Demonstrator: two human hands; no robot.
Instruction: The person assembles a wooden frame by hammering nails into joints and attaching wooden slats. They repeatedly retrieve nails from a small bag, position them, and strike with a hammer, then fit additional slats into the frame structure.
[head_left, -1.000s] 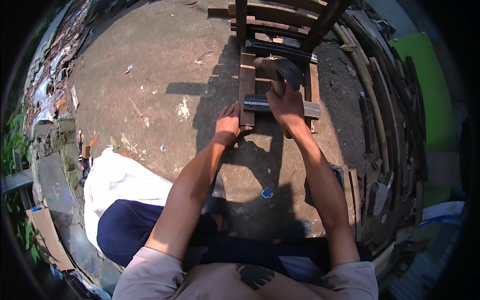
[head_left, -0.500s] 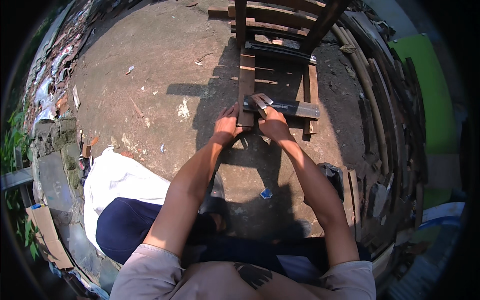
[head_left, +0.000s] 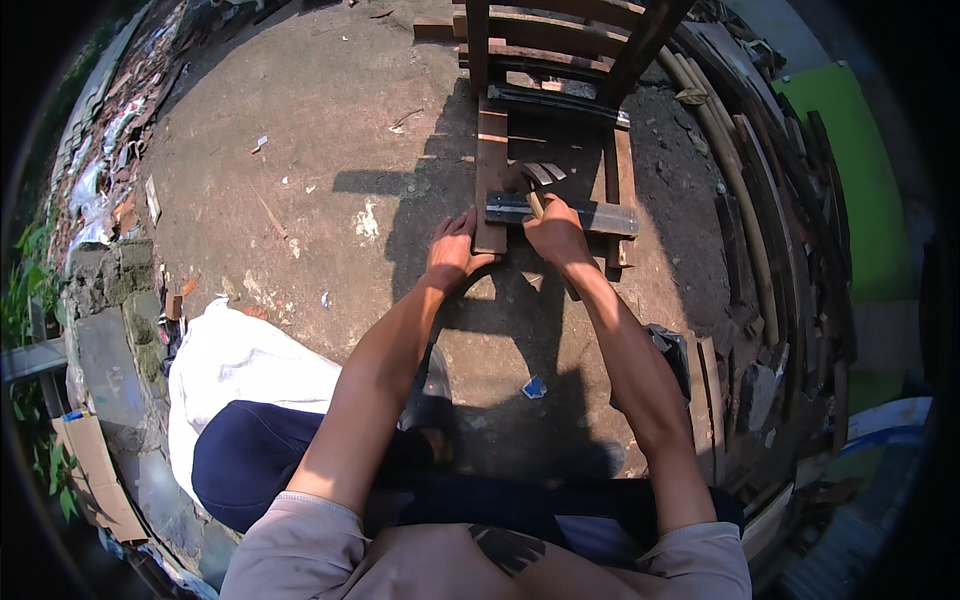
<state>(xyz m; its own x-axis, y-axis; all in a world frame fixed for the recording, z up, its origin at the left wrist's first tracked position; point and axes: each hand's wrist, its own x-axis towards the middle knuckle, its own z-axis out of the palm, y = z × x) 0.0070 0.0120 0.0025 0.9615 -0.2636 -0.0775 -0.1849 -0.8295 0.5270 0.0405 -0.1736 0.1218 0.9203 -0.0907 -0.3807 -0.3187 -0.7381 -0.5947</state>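
One left hand [head_left: 453, 250] and one right hand [head_left: 556, 234] are placed at the near end of one wooden frame [head_left: 491, 140], which lies on the bare ground [head_left: 300, 110]. The right hand is closed around the handle of one hammer [head_left: 542, 175]; the hammer's head shows just past the near crosspiece [head_left: 606, 217], close to the left rail [head_left: 490, 185]. The left hand lies against the outer side of that rail at its near end, fingers together; whether they grip it or merely brace it cannot be told from this angle. Two rails are visible, the left one and a right rail [head_left: 623, 170], and two dark crosspieces span them: the near one, beside the right hand, and a far crosspiece [head_left: 550, 102]. Two dark posts rise beyond, a left post [head_left: 477, 45] and a slanting right post [head_left: 648, 52]. Surroundings: one white sack [head_left: 240, 355] at lower left, beside one knee in navy cloth [head_left: 250, 465]; one small blue scrap [head_left: 534, 387] on the ground between the forearms; one green panel [head_left: 868, 190] at far right, behind several lengths of timber [head_left: 788, 220].
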